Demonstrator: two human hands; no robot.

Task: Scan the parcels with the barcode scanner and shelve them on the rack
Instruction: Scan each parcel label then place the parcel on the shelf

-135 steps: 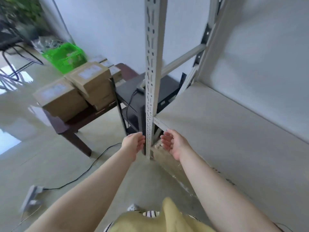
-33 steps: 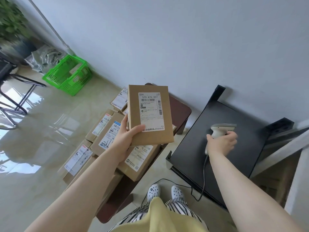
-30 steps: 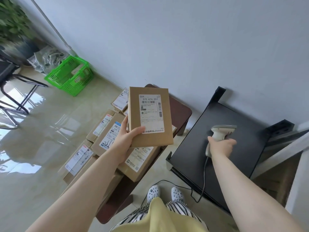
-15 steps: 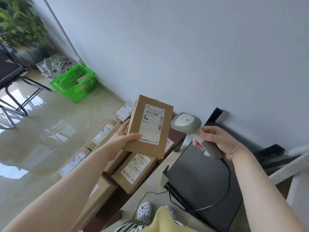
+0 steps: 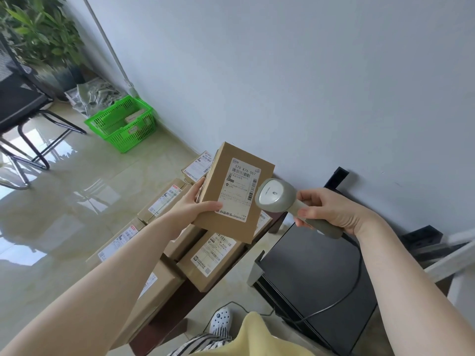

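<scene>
Far to the left of your left hand, at the back, there's a leafy plant [image 5: 38, 32] w/ a black chair [image 5: 23, 109] in front of it, and a bit nearer a green basket [image 5: 120, 124] on the glossy floor [image 5: 64, 201] w/ some boxes inside. Your left hand [image 5: 191, 205] holds the parcel [image 5: 235, 192] up in front of you: thumb lies across the front face near its lower left corner, fingers wrap behind the left edge, so it's gripping the box, label side toward you. The label [image 5: 237, 190] reads 570 K76 057 at the top, w/ barcodes below that and down its right side. Under and behind that hand a pile of other parcels [image 5: 210, 258] sits on a dark wooden table [image 5: 180, 301], labels up; one small box peeks out behind the held parcel's top left. Just right of the held parcel, your right hand [image 5: 331, 211] is clenched round the handle of the barcode scanner [image 5: 276, 199], whose grey head overlaps the label's right edge, so it's very close to the box; can't tell if it touches. The scanner cable [image 5: 357, 281] drops from the handle below your right wrist across a black cabinet top [image 5: 316, 276]. Further right of that hand, a pale rack beam [image 5: 447, 260] shows at the frame edge, against the grey wall [image 5: 308, 73].
</scene>
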